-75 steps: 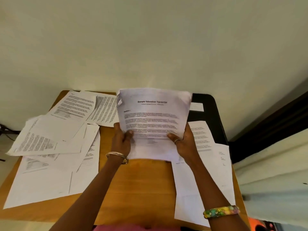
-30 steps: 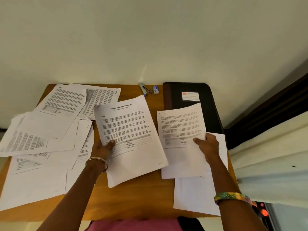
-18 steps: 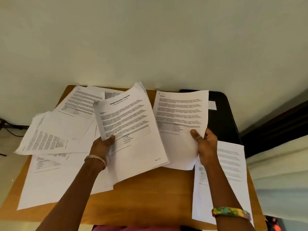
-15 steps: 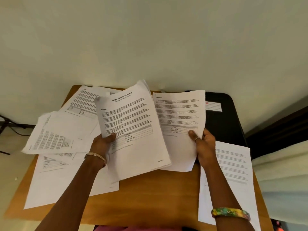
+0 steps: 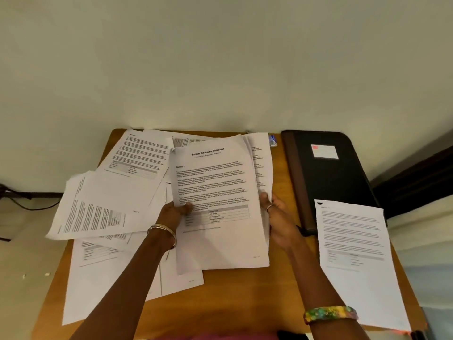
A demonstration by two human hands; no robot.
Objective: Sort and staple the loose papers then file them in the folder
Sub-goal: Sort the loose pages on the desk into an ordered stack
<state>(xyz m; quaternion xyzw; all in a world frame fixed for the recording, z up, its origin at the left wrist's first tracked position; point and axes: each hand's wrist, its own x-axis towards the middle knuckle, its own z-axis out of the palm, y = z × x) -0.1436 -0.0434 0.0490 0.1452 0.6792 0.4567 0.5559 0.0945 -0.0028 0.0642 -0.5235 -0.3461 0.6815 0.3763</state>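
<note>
Both hands [image 5: 175, 212] [image 5: 278, 218] raised, gripping transcript pages [image 5: 220, 204]

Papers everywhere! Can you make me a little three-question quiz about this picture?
1. True or false: the black folder is open.
2. Which hands hold the transcript stack? A left only, B right only, C both.
3. Fill in: a single sheet lies on the table's ____ side.

Key: 1 false. 2 C: left hand and right hand. 3 right.
</note>
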